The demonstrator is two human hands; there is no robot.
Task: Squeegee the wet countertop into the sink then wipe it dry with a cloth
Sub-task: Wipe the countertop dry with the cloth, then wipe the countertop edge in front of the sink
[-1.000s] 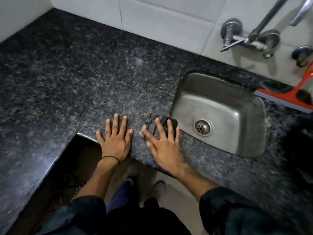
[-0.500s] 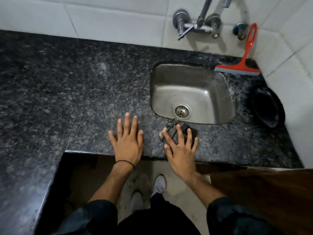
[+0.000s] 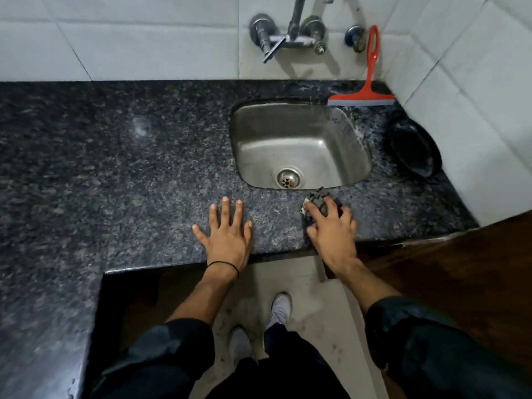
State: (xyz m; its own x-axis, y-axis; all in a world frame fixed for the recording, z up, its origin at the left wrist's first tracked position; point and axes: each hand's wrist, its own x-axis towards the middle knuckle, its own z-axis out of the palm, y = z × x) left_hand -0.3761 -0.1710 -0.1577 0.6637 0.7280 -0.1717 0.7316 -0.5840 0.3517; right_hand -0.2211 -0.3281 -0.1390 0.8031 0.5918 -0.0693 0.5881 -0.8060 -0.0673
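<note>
A dark checked cloth (image 3: pixel 319 197) lies bunched on the speckled granite countertop (image 3: pixel 121 156), just in front of the steel sink (image 3: pixel 339 133). My right hand (image 3: pixel 331 226) presses down on the cloth, fingers curled over it. My left hand (image 3: pixel 227 231) rests flat on the counter with fingers spread, to the left of the cloth. A red squeegee (image 3: pixel 365 93) leans against the tiled wall behind the sink's right corner, far from both hands.
A wall tap (image 3: pixel 288 36) juts out above the sink. A black pan (image 3: pixel 414 148) sits on the counter at the right, against the side wall. The counter wraps round on the left. A wooden door (image 3: pixel 460 277) stands below right.
My right hand has slid the cloth to the right along the front of the sink and curled over it. The view has shifted right, showing the squeegee and pan in full.
</note>
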